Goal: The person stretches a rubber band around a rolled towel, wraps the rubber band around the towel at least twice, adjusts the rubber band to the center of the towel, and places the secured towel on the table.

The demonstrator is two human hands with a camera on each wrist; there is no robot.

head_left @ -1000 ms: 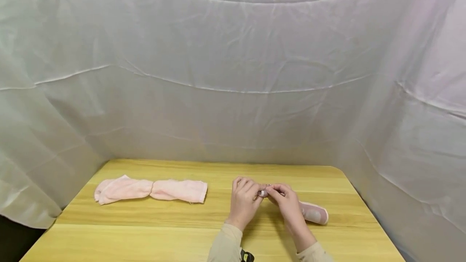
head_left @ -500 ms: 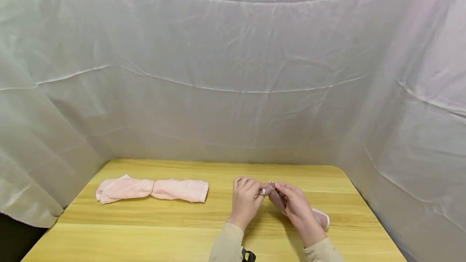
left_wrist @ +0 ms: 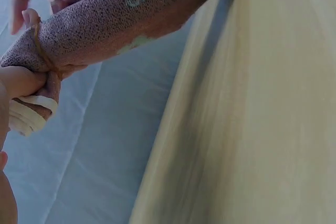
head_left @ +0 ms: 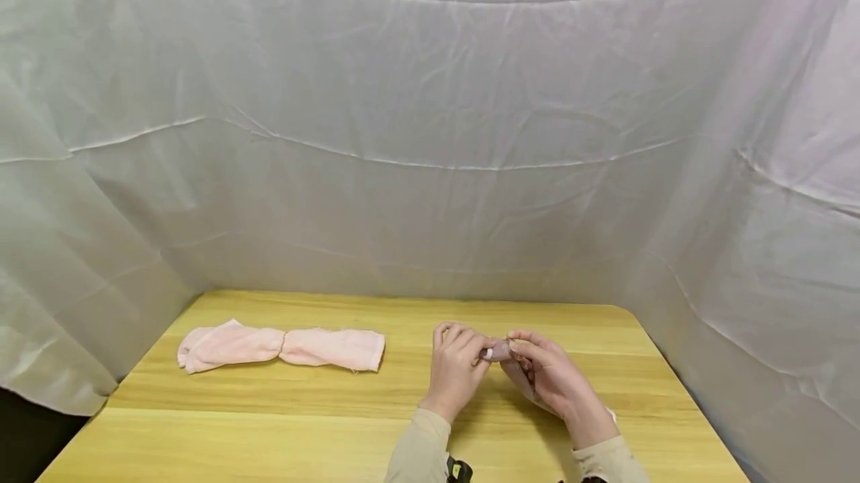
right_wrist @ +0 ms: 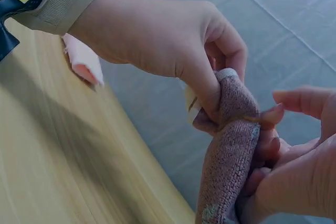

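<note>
A rolled mauve cloth (left_wrist: 121, 24) with dark specks, pale printed letters and white edging at one end spans between both hands. My left hand (head_left: 457, 367) pinches it near the white-edged end. A thin brown rubber band (right_wrist: 239, 120) loops round the roll just beside those fingers. My right hand (head_left: 554, 375) has a fingertip hooked in the band, while its other fingers curl against the cloth, as the right wrist view shows. In the head view the right hand covers much of the roll. To the left lies a pink rolled cloth (head_left: 329, 348), cinched at its middle.
The wooden table (head_left: 302, 423) has a rounded far right corner. Grey-white curtains (head_left: 430, 132) hang behind it and along both sides. A dark wrist strap (head_left: 460, 470) shows at my left sleeve.
My right hand has moved slightly right and turned, from pinching at the band to a hooked finger with the roll against the hand. The roll's far end is now mostly hidden. My left hand stays put.
</note>
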